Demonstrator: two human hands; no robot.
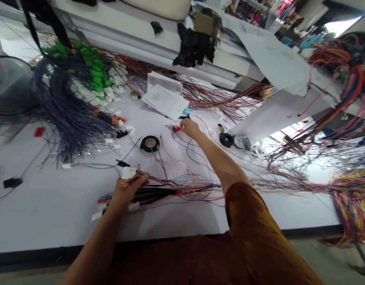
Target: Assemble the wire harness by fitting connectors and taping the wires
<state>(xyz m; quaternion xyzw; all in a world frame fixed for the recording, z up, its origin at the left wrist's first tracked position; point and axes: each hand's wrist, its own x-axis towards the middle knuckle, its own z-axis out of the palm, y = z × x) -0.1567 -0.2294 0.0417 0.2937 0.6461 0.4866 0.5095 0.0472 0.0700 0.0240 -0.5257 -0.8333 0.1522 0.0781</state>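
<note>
My left hand [127,192] is closed around a white plastic connector [128,173], with red and dark wires running from it to the right. Under and beside that hand lies a wire harness [158,193] with black-sleeved branches and several connectors at its left end. Farther up the table, my right hand [190,128] reaches out with its fingers pinched together. A red connector [175,128] sits right at those fingertips; whether it is gripped cannot be made out. Between the hands is a roll of black tape [150,143], lying flat.
Dark wire bundles [72,107] with green connectors [95,67] and white ones fill the back left. Papers [166,101] lie behind my right hand. A white post [259,113] and another black tape roll [226,139] stand right. Loose wires [301,158] spread across the right side.
</note>
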